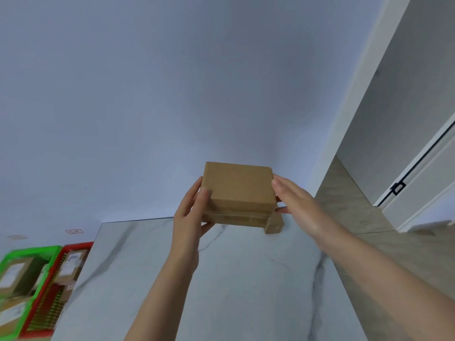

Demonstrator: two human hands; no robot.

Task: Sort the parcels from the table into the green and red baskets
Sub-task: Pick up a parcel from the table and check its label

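"Parcel [237, 190] first: where was it?"

"Brown cardboard, plain on top, up over the far edge of the tabletop [246, 279], carried between both hands."

"How did the left hand [190, 212] have it?"

"Clamped on the left end: thumb lying on the top face near the corner, fingers curled beneath the bottom edge."

"And the right hand [295, 200]?"

"Laid flat against the right end, fingers straight and together, pressing inward rather than wrapping round. One fingertip showed below the parcel's lower right corner."

"Was anything else on the tabletop?"

"A smaller parcel [274, 226], the same brown, sat at the far edge, partly hidden behind the held one. I could not tell whether the two touched."

"Baskets?"

"Both stood low beyond the tabletop's left edge, side by side and touching. The red basket [78, 245] was nearer that edge, the green basket [29, 252] on its outer side. Each held labelled parcels [14, 276], brown with white stickers, though that corner was blurred and I could not count them."

"The tabletop itself?"

"White marble with grey veins. A pale wall [172, 94] rose behind its far edge, and off the right edge a beige floor [349, 207] ran past a white door frame [354, 112]."
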